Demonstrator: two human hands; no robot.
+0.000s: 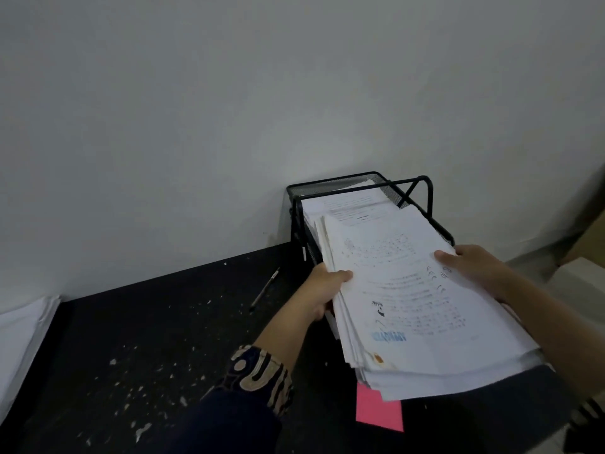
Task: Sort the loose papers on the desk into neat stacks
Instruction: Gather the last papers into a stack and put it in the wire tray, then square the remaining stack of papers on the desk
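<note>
The papers [415, 303] are sitting as one thick, uneven bundle, its far end lying in the black mesh tray [438, 229] and its near end jutting out over the dark worktop [147, 339]. The left hand [327, 290] is gripping the bundle's left edge, thumb on the top sheet and fingers curled beneath, while the right hand [474, 268] is holding the right edge the same way, thumb lying across the print. A grip on both long sides is probably what is keeping so many loose sheets from fanning or sliding apart, since the edges at the near corner are already stepping out of line. Whether the bundle is going into the tray or coming out of it cannot be told from this view. A pink sheet [379, 409] is lying on the worktop just under the near corner, partly covered. A pen [265, 290] is lying beside the tray's left side, apart from the hands. Another white stack [23, 329] is resting at the far left edge, well apart from the bundle, perhaps a pile already sorted.
</note>
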